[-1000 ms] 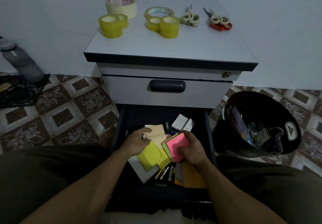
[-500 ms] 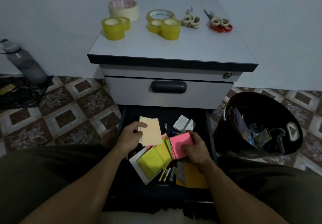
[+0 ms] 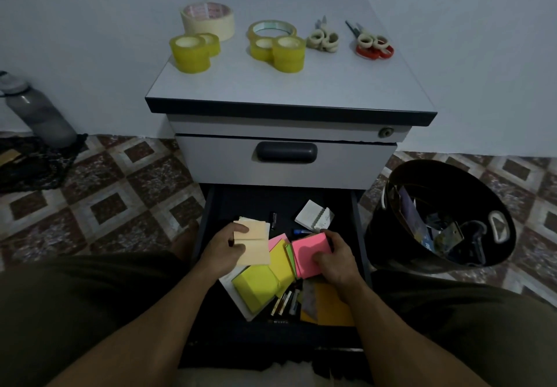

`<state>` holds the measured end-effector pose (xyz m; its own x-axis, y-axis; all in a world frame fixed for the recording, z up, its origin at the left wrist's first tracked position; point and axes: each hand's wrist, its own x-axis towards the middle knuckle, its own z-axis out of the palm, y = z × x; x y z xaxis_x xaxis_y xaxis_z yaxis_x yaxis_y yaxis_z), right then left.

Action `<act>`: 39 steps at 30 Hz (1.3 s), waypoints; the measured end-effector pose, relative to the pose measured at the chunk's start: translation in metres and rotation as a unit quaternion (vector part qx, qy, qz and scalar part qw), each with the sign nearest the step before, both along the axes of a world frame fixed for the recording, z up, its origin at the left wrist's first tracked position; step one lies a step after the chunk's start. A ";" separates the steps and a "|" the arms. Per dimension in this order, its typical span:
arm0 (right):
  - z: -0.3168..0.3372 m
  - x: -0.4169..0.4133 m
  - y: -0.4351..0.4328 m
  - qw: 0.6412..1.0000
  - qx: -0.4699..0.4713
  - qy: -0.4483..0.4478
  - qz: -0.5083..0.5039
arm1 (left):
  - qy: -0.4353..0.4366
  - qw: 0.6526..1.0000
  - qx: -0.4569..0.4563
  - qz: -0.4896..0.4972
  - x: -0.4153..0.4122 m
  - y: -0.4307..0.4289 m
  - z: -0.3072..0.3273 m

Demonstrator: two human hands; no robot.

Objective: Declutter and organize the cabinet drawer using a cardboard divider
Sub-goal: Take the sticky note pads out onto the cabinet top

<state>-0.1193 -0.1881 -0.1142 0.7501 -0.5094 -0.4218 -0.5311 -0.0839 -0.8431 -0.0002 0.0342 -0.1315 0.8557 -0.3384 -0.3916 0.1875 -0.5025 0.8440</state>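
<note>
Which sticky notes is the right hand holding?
The bright pink pad, in the right hand; the left hand holds cream ones, yellow ones lie in the drawer.

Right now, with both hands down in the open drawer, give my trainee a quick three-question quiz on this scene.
1. True or false: the black bin beside the cabinet has nothing inside it.
2. What colour is the sticky-note pad that the right hand grips? A pink, B blue, C white.
3. Which hand holds the beige pad?

Key
1. False: discarded items lie inside the bin.
2. A.
3. The left hand.
</note>
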 end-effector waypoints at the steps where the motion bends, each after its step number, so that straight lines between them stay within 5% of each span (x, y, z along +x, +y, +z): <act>1: 0.000 0.000 -0.001 1.000 0.002 0.000 -0.005 | 0.004 1.000 -0.004 -0.006 0.000 -0.001 0.000; 11: 0.003 0.000 -0.001 1.000 -0.004 -0.010 -0.014 | 0.026 0.998 -0.037 -0.041 0.006 -0.010 0.003; 18: 0.005 -0.003 -0.003 0.999 0.027 -0.022 -0.042 | 0.044 0.987 0.038 -0.152 0.005 -0.022 0.001; 39: 0.013 -0.002 -0.004 0.997 0.034 -0.043 -0.048 | 0.061 0.986 0.019 -0.157 0.010 -0.019 -0.007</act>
<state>-0.1211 -0.1919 -0.1009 0.7345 -0.5532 -0.3931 -0.4587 0.0221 -0.8883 0.0101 0.0155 -0.1389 0.6569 -0.5619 -0.5028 0.1168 -0.5829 0.8041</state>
